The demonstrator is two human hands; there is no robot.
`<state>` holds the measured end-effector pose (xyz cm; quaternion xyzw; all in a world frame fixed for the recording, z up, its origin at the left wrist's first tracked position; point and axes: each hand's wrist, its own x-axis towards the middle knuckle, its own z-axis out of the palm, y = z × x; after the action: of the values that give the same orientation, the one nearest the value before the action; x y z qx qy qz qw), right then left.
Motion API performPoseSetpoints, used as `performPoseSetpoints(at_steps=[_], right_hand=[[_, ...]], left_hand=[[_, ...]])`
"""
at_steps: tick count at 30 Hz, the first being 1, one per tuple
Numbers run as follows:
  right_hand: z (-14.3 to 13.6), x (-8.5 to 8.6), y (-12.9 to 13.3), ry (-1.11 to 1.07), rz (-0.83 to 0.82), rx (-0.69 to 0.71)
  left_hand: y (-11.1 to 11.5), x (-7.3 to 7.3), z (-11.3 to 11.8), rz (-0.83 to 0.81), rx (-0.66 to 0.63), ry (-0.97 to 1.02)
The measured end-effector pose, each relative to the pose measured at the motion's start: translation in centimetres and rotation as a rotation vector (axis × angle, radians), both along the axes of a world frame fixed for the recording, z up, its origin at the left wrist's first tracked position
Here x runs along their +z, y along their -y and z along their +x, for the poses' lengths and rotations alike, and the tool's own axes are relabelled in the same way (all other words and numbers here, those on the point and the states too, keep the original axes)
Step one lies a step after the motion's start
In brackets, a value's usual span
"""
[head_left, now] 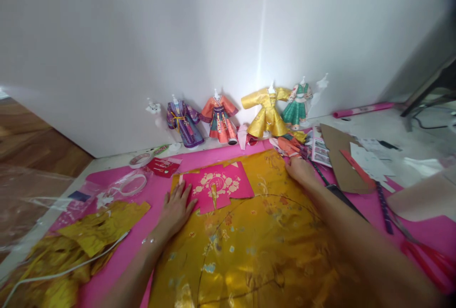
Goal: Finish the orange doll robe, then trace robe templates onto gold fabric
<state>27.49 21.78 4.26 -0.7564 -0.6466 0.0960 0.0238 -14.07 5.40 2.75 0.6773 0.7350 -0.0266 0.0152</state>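
Note:
A sheet of gold brocade fabric (249, 237) with small woven flowers lies spread before me, dark curved lines running across it. On its upper left rests a bright pink cut-out card (233, 180) printed with pale gold flowers, with a narrow gold strip (214, 196) on it. My left hand (176, 210) lies flat with fingers spread at the card's left edge, touching card and fabric. At the fabric's far right corner, my right hand (299, 169) reaches to a heap of peach and patterned cloth scraps (289, 146). Its fingertips are blurred and partly hidden.
Small dress forms in purple (185, 125), orange (219, 118), yellow (268, 113) and green (298, 106) outfits stand along the white wall. Tape rolls (133, 184) and gold offcuts (103, 227) lie left. Brown cardboard (340, 156) and red-handled scissors (423, 260) lie right.

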Motion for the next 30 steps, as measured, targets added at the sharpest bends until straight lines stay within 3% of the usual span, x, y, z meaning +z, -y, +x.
performPoseSetpoints(at_steps=[6,13,30], right_hand=[[0.6,-1.3,-0.3,0.016,-0.007,0.051],[1.3,-2.7,-1.3,0.033,-0.023,0.096],[1.0,-2.6,-1.7,0.044,-0.008,0.061]], left_hand=[[0.6,0.9,0.7,-0.027,0.009,-0.026],[0.9,1.0,0.7,-0.013,-0.007,-0.063],[0.9,1.7,1.1,-0.029,-0.027,-0.142]])
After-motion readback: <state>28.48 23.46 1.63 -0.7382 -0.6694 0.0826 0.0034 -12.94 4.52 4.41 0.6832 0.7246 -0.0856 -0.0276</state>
